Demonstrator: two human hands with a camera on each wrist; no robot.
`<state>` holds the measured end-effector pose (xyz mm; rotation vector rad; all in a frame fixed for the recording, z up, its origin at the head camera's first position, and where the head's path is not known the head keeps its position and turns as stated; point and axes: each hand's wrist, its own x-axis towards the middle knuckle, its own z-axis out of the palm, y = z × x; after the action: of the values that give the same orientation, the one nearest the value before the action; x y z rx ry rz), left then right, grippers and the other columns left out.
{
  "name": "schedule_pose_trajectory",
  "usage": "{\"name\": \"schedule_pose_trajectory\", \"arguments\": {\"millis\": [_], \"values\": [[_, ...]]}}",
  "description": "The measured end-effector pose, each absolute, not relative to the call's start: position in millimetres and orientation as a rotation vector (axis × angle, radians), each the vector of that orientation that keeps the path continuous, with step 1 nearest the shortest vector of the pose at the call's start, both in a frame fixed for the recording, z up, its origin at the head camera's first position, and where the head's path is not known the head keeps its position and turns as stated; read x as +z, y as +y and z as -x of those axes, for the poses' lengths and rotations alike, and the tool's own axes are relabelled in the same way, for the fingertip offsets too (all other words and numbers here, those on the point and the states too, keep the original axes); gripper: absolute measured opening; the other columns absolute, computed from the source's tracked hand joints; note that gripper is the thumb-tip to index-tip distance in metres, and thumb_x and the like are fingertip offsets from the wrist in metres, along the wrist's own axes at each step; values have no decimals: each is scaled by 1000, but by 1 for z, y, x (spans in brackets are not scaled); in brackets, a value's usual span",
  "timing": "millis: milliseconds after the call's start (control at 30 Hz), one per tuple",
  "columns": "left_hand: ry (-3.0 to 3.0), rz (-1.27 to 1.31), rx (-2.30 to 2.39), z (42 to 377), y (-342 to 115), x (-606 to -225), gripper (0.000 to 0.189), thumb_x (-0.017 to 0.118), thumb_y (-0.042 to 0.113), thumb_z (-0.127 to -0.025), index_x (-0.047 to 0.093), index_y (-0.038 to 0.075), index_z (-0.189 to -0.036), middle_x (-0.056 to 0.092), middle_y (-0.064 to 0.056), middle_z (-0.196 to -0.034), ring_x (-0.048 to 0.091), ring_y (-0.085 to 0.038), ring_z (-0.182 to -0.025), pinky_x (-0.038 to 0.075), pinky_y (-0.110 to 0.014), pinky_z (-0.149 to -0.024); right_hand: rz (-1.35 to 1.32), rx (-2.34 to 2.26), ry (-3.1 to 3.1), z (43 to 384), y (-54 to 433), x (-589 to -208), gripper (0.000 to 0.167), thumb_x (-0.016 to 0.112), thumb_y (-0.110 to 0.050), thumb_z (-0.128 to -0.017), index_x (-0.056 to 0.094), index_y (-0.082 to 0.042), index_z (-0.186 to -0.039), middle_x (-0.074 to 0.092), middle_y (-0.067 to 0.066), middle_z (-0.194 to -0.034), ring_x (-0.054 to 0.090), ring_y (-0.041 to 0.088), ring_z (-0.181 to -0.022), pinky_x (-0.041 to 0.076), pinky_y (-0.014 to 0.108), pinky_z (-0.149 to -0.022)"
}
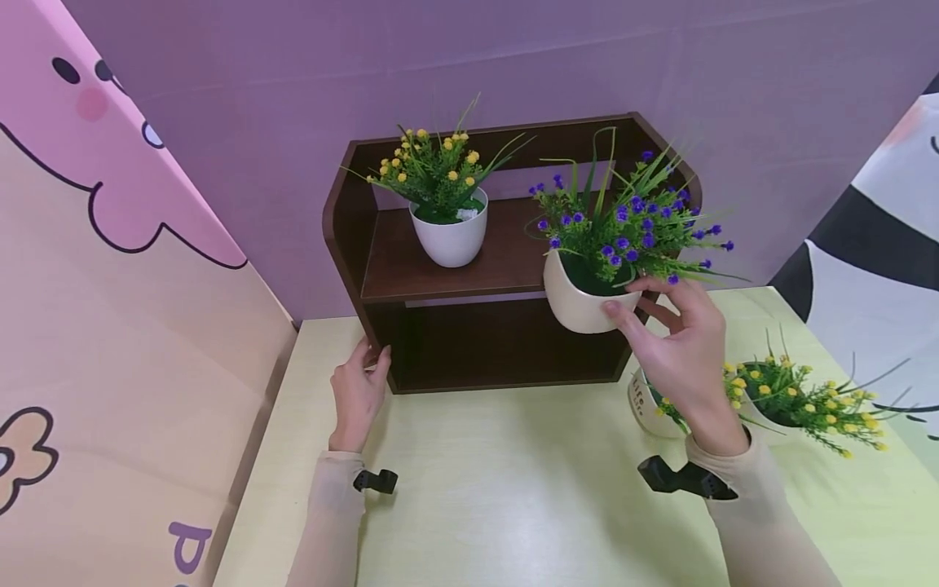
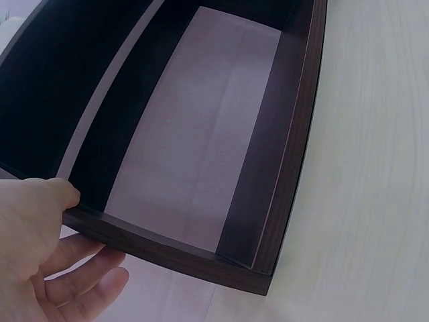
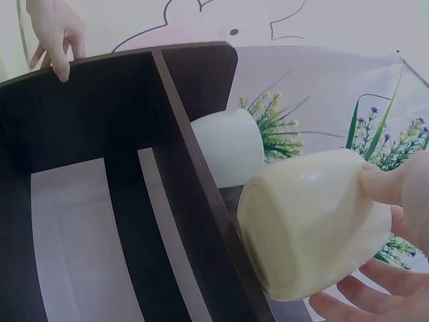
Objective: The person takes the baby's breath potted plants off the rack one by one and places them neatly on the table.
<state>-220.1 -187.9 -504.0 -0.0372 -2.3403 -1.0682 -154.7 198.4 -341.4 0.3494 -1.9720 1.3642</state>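
A dark brown two-tier wooden shelf [image 1: 343,236] stands on the table. My left hand [image 1: 358,395] grips its left side panel low down; in the left wrist view the thumb lies on the panel's edge, with the other fingers outside. With my right hand [image 1: 685,350] I hold a cream flowerpot [image 1: 587,308] of blue-purple artificial flowers by its rim, thumb outside. This pot is at the upper tier's right front, and in the right wrist view its base [image 3: 268,235] is tilted. A white flowerpot [image 1: 451,242] with yellow flowers stands on the upper tier's left.
On the table [image 1: 499,489], right of the shelf, are two more pots with yellow flowers: a pot with lettering [image 1: 645,408], partly behind my right hand, and another yellow-flowered plant [image 1: 814,403]. A purple backdrop [image 1: 513,65] hangs behind, and a printed panel [image 1: 110,310] borders the left.
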Motion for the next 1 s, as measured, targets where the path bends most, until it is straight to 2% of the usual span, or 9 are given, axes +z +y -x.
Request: {"name": "schedule_pose_trajectory", "arguments": {"millis": [433,700,867,1000], "values": [[-2365,20,-1086,221,-187,-505,20,67,24,-105,73,8,-115,81,-21,-107,82,-37,-88,62,-59,-80,-352,1420,-1948,121,205,-366,29,79,21,-77,71,13,-104,68,-14,-105,63,9,-106,55,10,-94],[-2358,10,-1089,219,-188,-505,20,67,23,-105,73,8,-116,81,-22,-108,82,-38,-88,62,-59,-80,-382,1429,-1950,117,206,-397,29,79,25,-74,70,14,-98,68,-16,-104,66,3,-104,56,13,-96],[-2345,9,-1081,219,-188,-505,20,67,23,-104,74,8,-116,81,-21,-106,81,-38,-87,62,-60,-79,-225,1450,-2051,111,207,-418,25,80,20,-78,71,12,-100,64,-16,-104,63,4,-106,54,11,-97],[-2338,13,-1077,219,-188,-506,21,68,23,-104,74,7,-115,82,-21,-105,82,-37,-87,62,-59,-80,-86,1438,-2170,107,207,-435,22,83,11,-83,72,9,-101,61,-7,-102,60,2,-106,52,9,-96]]}}
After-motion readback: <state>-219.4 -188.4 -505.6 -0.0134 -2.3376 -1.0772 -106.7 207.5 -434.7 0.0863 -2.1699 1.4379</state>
